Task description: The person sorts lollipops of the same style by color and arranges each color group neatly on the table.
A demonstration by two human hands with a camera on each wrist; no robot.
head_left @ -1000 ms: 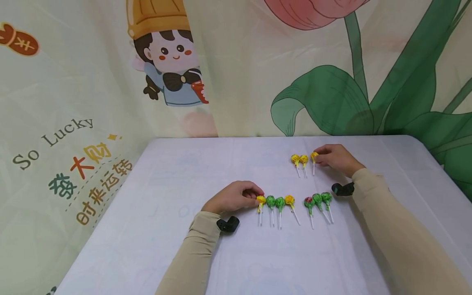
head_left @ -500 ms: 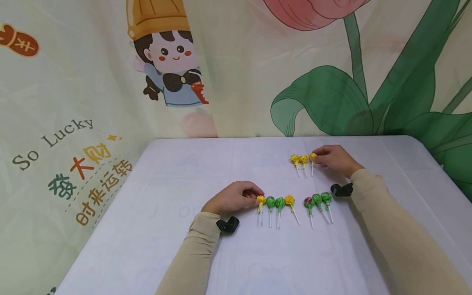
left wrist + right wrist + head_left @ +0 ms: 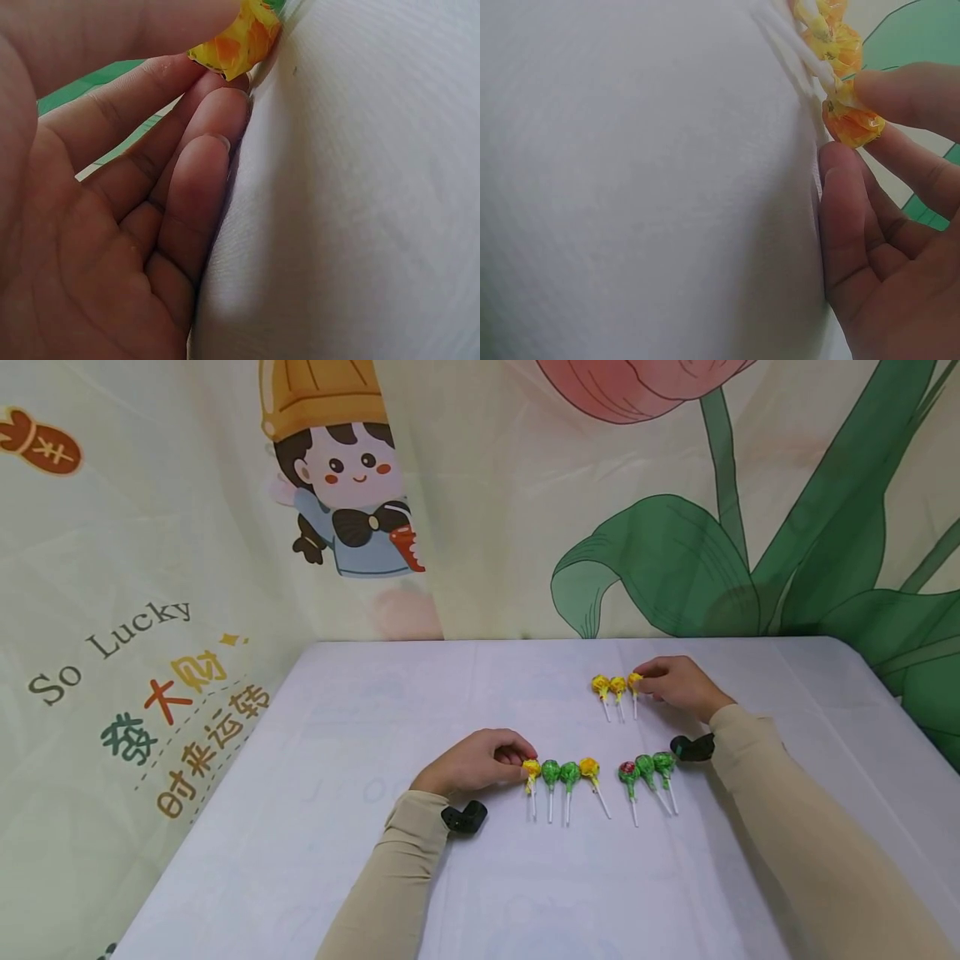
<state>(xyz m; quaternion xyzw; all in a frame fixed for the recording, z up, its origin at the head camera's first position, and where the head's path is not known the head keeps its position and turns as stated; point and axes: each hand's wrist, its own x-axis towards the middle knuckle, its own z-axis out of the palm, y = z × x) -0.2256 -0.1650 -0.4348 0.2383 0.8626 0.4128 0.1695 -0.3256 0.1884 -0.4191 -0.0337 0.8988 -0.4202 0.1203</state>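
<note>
Item, left grip [image 3: 478,762]: a bare hand, thumb and finger pinching the wrapped head of a yellow lollipop [image 3: 532,767], which I log at the hand's three o'clock.
Item, right grip [image 3: 681,685]: also bare, thumb and finger pinching a second yellow lollipop [image 3: 635,682] at its nine o'clock, stick toward six.
Item, two yellow lollipops [image 3: 618,685]: just beside that one, on its nine o'clock side.
Item, two green lollipops [image 3: 551,771] and one end yellow lollipop [image 3: 589,767]: in line from the left grip's piece toward three o'clock.
Item, red-and-green lollipop [image 3: 627,772] with a green pair [image 3: 646,766]: farther toward three, apart from that line.
Item, white desk [image 3: 360,710]: I see it carrying all ten.
</note>
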